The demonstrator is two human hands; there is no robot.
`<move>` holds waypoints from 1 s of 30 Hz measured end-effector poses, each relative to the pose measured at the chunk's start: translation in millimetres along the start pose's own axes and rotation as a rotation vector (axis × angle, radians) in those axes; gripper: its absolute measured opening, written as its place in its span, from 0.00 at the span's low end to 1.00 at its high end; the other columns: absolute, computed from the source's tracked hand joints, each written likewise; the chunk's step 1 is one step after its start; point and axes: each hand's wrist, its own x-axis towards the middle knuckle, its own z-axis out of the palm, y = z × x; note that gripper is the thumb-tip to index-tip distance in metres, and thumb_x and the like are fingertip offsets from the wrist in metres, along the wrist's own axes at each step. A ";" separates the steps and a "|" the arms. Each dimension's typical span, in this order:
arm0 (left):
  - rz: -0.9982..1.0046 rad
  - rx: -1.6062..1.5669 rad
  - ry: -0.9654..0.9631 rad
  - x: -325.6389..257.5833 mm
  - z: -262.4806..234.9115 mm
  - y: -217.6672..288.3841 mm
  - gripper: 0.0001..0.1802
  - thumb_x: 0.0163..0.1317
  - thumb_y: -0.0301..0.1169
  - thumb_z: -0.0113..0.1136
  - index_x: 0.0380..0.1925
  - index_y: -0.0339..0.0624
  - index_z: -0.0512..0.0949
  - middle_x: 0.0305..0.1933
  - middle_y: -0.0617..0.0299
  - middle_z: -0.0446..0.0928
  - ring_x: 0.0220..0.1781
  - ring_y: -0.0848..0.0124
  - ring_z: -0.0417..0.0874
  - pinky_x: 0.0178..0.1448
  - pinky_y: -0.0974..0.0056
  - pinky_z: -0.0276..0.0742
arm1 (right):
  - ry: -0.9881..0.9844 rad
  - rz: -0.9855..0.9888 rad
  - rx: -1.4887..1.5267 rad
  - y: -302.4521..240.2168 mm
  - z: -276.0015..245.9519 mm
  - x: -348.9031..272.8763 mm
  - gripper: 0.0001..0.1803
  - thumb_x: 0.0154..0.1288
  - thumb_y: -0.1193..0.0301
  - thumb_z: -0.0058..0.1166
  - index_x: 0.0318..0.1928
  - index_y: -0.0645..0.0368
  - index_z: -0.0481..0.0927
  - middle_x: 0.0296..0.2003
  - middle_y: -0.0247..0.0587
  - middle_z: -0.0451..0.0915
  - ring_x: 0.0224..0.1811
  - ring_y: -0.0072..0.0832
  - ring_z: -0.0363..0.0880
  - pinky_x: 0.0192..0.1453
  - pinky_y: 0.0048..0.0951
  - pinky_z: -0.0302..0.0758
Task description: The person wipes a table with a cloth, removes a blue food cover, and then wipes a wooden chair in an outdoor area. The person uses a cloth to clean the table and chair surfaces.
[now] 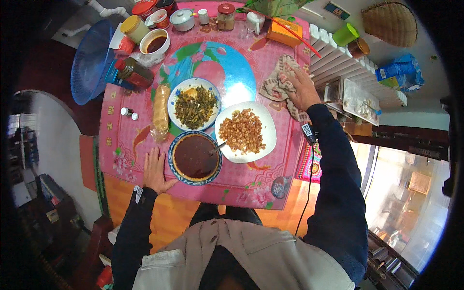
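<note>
My left hand [155, 170] lies flat at the table's near edge, fingers spread, beside a blue-rimmed bowl of dark brown sauce [194, 157]. A spoon [217, 148] leans in that bowl. At the right side of the table my right hand [303, 91] presses on a checked, patterned cloth [278, 83], its fingers close together on the fabric. Between the hands stand a white plate [268, 126] of peanuts [241, 131] and a plate [171, 96] of chopped greens [195, 107]. A long tan packet [161, 110] lies left of the greens.
Along the far edge stand jars [225, 17], a lidded white pot [182, 20], a bowl of dark liquid [155, 43] and an orange box [284, 33]. Two small bottles [129, 113] are at the left. A white radiator [338, 50] runs beside the table's right side.
</note>
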 end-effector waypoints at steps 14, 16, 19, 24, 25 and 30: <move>0.035 -0.065 0.090 -5.6 1.7 0.1 0.69 0.54 0.63 0.80 0.85 0.33 0.57 0.90 0.35 0.53 0.93 0.42 0.51 0.94 0.37 0.40 | -0.031 0.231 0.012 -112.0 -9.7 -184.0 0.41 0.58 0.69 0.73 0.73 0.61 0.76 0.80 0.64 0.65 0.84 0.66 0.60 0.87 0.60 0.61; 0.033 -0.084 0.094 -6.9 0.3 0.2 0.70 0.53 0.61 0.82 0.85 0.32 0.56 0.90 0.35 0.54 0.93 0.42 0.50 0.94 0.38 0.40 | -0.030 0.236 0.023 -136.8 -11.0 -202.7 0.41 0.58 0.69 0.74 0.73 0.62 0.77 0.80 0.65 0.65 0.84 0.67 0.60 0.87 0.60 0.61; -0.020 -0.125 0.064 -8.4 -4.5 3.8 0.72 0.52 0.59 0.84 0.85 0.29 0.54 0.90 0.35 0.54 0.93 0.43 0.49 0.95 0.40 0.39 | -0.030 0.254 -0.013 -173.8 -11.6 -218.8 0.42 0.59 0.64 0.76 0.73 0.64 0.77 0.80 0.67 0.65 0.84 0.68 0.59 0.87 0.60 0.60; -0.134 -0.374 0.151 -25.2 -1.1 50.9 0.81 0.47 0.53 0.90 0.87 0.27 0.43 0.91 0.30 0.46 0.93 0.39 0.45 0.94 0.42 0.42 | -0.051 0.274 -0.041 -223.1 -9.6 -223.3 0.44 0.63 0.55 0.75 0.73 0.69 0.75 0.79 0.70 0.66 0.84 0.68 0.59 0.87 0.61 0.59; -0.160 -0.479 0.146 -28.0 2.6 67.5 0.84 0.45 0.50 0.91 0.87 0.28 0.39 0.91 0.28 0.41 0.93 0.36 0.43 0.94 0.43 0.45 | -0.049 0.282 -0.040 -230.7 -9.0 -221.8 0.44 0.63 0.55 0.75 0.73 0.69 0.75 0.79 0.70 0.65 0.84 0.68 0.59 0.87 0.61 0.59; -0.180 -0.574 0.344 -15.6 20.3 120.4 0.83 0.46 0.47 0.92 0.87 0.32 0.38 0.91 0.27 0.39 0.93 0.34 0.43 0.93 0.42 0.49 | 0.004 0.306 -0.055 -253.0 -4.2 -211.4 0.49 0.67 0.43 0.71 0.73 0.71 0.75 0.76 0.78 0.68 0.81 0.70 0.65 0.86 0.61 0.61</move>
